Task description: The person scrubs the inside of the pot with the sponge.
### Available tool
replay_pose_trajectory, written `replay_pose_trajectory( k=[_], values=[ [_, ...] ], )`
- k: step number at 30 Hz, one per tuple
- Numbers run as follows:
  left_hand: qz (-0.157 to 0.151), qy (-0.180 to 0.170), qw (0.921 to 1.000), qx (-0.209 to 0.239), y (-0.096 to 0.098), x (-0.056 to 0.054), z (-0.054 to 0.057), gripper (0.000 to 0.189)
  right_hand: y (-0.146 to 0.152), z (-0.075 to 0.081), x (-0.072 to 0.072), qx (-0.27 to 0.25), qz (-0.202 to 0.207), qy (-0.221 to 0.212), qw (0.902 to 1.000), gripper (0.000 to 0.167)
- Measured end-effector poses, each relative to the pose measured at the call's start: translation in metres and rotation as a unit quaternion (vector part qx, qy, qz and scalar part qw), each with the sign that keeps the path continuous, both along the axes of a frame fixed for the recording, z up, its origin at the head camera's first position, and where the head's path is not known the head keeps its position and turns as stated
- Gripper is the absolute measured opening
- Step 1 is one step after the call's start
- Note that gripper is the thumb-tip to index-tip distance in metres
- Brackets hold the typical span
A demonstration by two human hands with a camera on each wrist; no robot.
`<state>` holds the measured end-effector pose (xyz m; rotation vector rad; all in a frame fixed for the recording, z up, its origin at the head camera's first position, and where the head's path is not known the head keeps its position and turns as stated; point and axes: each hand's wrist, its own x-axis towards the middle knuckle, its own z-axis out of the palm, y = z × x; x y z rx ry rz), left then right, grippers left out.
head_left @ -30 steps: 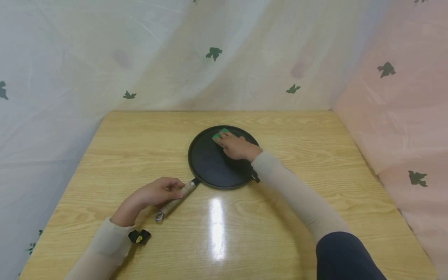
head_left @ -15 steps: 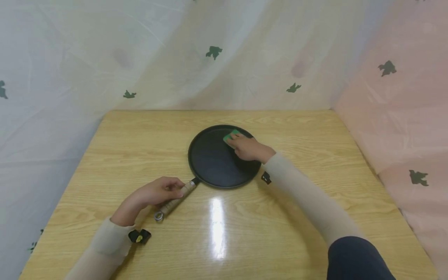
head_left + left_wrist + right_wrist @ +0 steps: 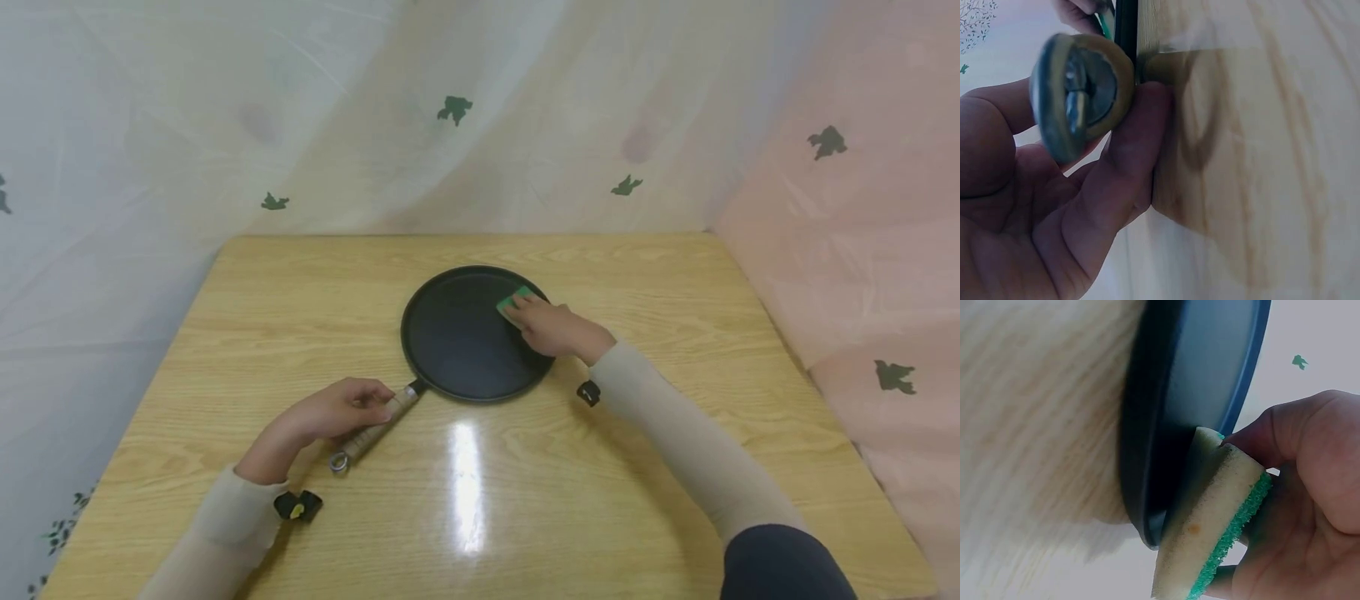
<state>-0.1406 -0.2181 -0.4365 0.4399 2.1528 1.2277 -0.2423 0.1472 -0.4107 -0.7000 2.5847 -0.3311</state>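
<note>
A round black flat pan (image 3: 461, 346) lies on the wooden table, its wood-coloured handle (image 3: 367, 437) pointing toward the near left. My left hand (image 3: 333, 414) grips that handle between thumb and fingers; the left wrist view looks along it from the metal ring (image 3: 1060, 100) at its end. Over the pan's far right side, my right hand (image 3: 558, 327) holds a sponge (image 3: 507, 312) with a green scouring face. Seen from the right wrist, the sponge (image 3: 1204, 531) is bent, its pale side against the pan (image 3: 1207, 375) by the rim, thumb and fingers on the green side.
The wooden table (image 3: 247, 333) reaches back to a pale curtain (image 3: 360, 125) with green bird shapes. A pinkish curtain (image 3: 855, 250) hangs along the right side. Black wrist pieces (image 3: 298, 506) sit at the sleeve cuffs.
My right hand has slid the sponge rightward across the pan, from its far middle to near the right rim. The left hand and the pan have stayed put.
</note>
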Motion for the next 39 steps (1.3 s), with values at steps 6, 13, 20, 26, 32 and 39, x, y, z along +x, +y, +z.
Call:
replay_pose_trajectory(
  k=[6,13,20,26,32,39],
  values=[
    [-0.001,0.001,1.0000,-0.002,-0.001,0.000,0.001,0.032,0.002,0.002,0.017,0.003,-0.005,-0.003,1.0000,0.057],
    [0.001,-0.002,1.0000,-0.008,0.000,0.001,0.002,0.032,0.004,0.006,0.036,0.010,-0.001,0.000,0.9999,0.056],
    [-0.002,0.002,1.0000,-0.010,0.002,0.001,0.002,0.032,0.008,0.004,0.055,0.000,0.002,0.010,0.9999,0.055],
    [-0.008,0.007,0.9999,-0.003,0.004,-0.001,0.001,0.031,0.009,0.001,0.068,0.003,0.015,0.030,0.9994,0.058],
    [-0.008,0.005,1.0000,-0.001,0.005,0.000,0.002,0.032,0.009,-0.001,0.081,0.000,0.042,0.049,0.9979,0.057],
    [-0.012,0.007,0.9999,-0.003,0.003,-0.001,0.002,0.033,-0.001,-0.001,0.094,-0.019,0.050,0.044,0.9976,0.055]
  ],
)
